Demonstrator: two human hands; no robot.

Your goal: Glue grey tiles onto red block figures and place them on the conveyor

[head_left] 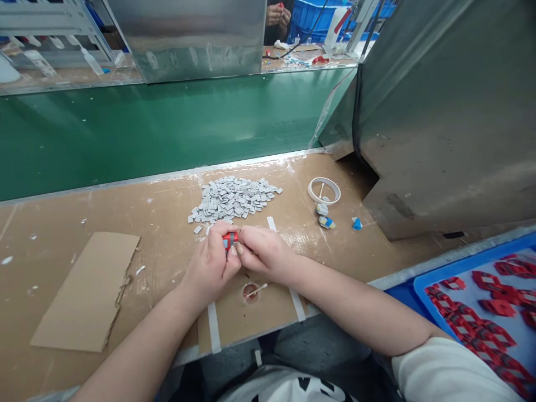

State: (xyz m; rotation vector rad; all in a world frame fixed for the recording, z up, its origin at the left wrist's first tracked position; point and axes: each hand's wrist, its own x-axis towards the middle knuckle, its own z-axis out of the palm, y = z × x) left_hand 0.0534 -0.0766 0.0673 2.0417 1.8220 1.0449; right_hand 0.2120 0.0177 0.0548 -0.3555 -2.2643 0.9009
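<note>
Between my two hands is a small red and grey plastic piece (230, 240), with a bit of light blue on its left side. My left hand (213, 259) is closed round it. The fingers of my right hand (262, 248) pinch together at its right end; whether they hold something small there I cannot make out. Just behind my hands lies a heap of small grey rectangular pieces (234, 198). Closer to me, a small round dish (251, 293) of reddish liquid has a cotton swab (257, 290) resting across it.
A torn cardboard sheet (87, 293) lies at left. To the right are a tape roll (324, 191), small blue-and-yellow lumps (326, 222) and a blue bit (357, 223). A blue tray (422, 285) holds several red pieces. Beyond the green belt (167, 128), another person's hands (278, 15) hold something red.
</note>
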